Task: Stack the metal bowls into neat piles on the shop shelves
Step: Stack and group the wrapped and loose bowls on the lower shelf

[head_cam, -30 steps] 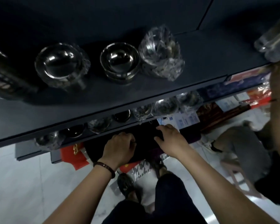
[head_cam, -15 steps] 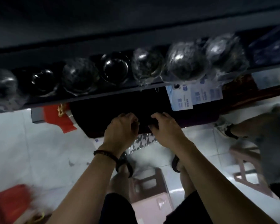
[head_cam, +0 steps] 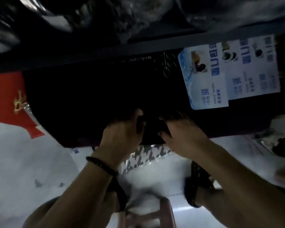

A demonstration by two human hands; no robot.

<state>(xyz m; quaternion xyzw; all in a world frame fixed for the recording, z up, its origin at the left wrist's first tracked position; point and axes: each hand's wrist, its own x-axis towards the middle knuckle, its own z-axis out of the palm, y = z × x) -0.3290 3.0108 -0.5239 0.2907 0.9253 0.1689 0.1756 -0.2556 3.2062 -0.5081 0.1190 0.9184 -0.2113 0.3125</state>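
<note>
Reaching low, your left hand (head_cam: 122,129) and right hand (head_cam: 181,130) curl their fingers on a dark flat item (head_cam: 152,129); the metal bowls (head_cam: 44,7) sit blurred above, equally far from both.

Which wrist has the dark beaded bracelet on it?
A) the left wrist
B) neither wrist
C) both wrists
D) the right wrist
A: the dark beaded bracelet circles the wrist just behind the left hand, while the forearm behind the right hand is bare as far as the view shows.
</note>
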